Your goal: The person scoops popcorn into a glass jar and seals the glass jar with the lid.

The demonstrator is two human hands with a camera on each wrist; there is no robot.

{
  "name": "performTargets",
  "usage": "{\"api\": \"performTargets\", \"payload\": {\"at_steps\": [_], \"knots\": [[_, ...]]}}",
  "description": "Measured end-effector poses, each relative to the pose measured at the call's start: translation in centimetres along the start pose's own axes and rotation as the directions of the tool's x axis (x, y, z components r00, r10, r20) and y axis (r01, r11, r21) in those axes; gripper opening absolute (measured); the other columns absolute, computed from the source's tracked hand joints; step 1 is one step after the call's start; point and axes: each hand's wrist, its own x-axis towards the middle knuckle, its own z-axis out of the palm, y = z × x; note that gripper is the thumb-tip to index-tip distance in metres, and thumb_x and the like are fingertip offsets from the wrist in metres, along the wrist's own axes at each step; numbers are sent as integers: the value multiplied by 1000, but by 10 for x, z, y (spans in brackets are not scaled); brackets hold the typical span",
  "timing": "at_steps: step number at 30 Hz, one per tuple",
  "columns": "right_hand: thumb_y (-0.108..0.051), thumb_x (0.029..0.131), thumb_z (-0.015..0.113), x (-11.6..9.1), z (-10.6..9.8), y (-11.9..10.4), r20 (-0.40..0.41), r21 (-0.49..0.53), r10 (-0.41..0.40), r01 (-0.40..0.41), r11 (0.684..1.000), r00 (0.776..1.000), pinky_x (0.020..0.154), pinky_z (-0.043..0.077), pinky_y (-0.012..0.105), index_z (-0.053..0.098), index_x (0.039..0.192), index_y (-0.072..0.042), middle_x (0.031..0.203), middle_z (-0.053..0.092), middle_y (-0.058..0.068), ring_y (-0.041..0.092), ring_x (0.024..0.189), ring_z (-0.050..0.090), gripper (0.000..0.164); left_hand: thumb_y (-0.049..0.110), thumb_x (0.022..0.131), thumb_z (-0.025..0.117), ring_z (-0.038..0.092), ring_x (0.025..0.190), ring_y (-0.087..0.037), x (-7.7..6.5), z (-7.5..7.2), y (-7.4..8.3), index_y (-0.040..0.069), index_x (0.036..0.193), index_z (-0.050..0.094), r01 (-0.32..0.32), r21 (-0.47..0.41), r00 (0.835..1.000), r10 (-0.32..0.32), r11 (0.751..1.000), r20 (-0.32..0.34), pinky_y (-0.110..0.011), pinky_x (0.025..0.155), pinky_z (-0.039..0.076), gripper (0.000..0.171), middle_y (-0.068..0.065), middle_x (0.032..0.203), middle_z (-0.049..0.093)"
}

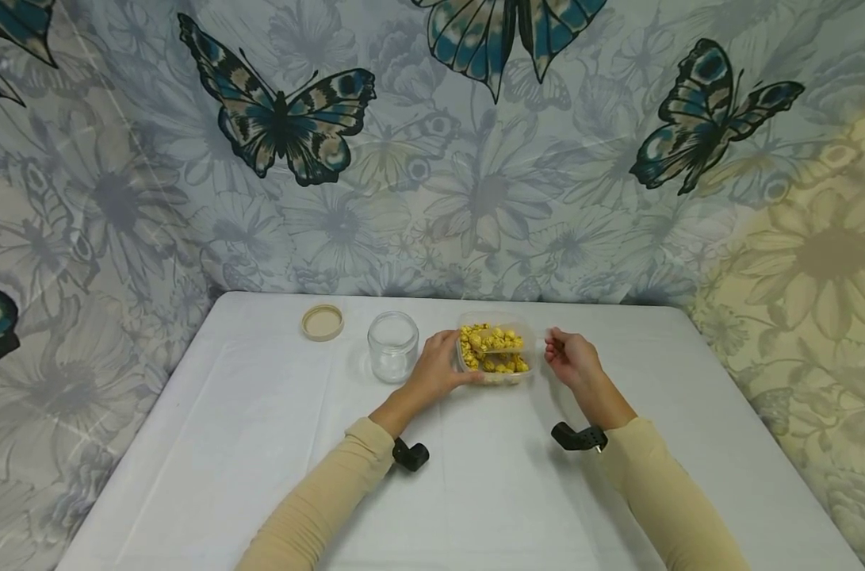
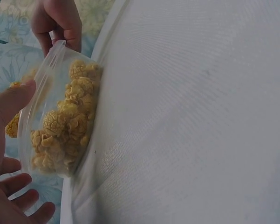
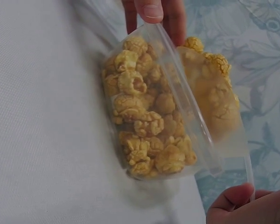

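A clear plastic container (image 1: pixel 494 379) of yellow popcorn (image 3: pixel 146 112) stands on the white table. My left hand (image 1: pixel 435 369) holds its left side, thumb at the near rim and fingers round the far side. In my right hand (image 1: pixel 573 363), just right of the container, the curled fingers pinch the thin handle of a translucent scoop (image 3: pixel 209 116). The scoop's bowl is over the container with popcorn in it; in the head view its clear plastic is hard to make out. An uncovered clear jar (image 1: pixel 392 349) stands just left of my left hand.
A round tan lid (image 1: pixel 323 323) lies left of the jar near the table's back edge. A white cloth covers the table (image 1: pixel 475 492). Behind it hangs a backdrop (image 1: pixel 489 198) with butterflies and flowers.
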Motion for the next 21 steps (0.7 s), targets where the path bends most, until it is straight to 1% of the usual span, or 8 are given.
{"api": "performTargets", "payload": {"at_steps": [5,6,7,13,21], "knots": [[-13,103,46,0,2,-2,6,1,-9,9,1000,1000,57,44,20,54,97,-8,70,57,2,10,64,49,11,48,79,77,30,144,-33,0,-4,2,9,152,34,13,-3,1000,-13,1000,20,-47,116,33,93,-13,154,35],[-14,104,43,-2,5,-3,-22,-5,-2,2,1000,1000,58,43,20,52,98,-9,70,56,1,10,65,47,12,48,80,77,29,145,-33,0,-5,2,9,152,34,17,-4,1000,-16,1000,23,-47,116,34,92,-13,154,34],[-14,104,42,-2,5,-4,-22,-2,-2,2,1000,1000,58,43,19,51,99,-9,70,56,1,10,65,47,12,47,80,77,30,144,-33,0,-6,2,9,152,34,16,-4,1000,-16,1000,26,-47,116,34,92,-13,154,35],[-14,104,42,-4,9,-5,-11,3,4,-4,1000,1000,57,44,19,53,94,-9,68,57,2,11,63,48,15,46,82,76,32,142,-34,-2,-8,4,6,151,35,5,10,1000,-5,1000,28,-47,115,35,90,-15,152,37],[-14,104,42,-6,10,-6,-3,15,-2,2,1000,1000,57,44,19,53,95,-8,69,57,3,11,62,48,15,45,82,76,33,143,-32,-2,-10,6,6,151,35,25,25,998,-26,999,55,-45,115,35,89,-13,153,36]]}}
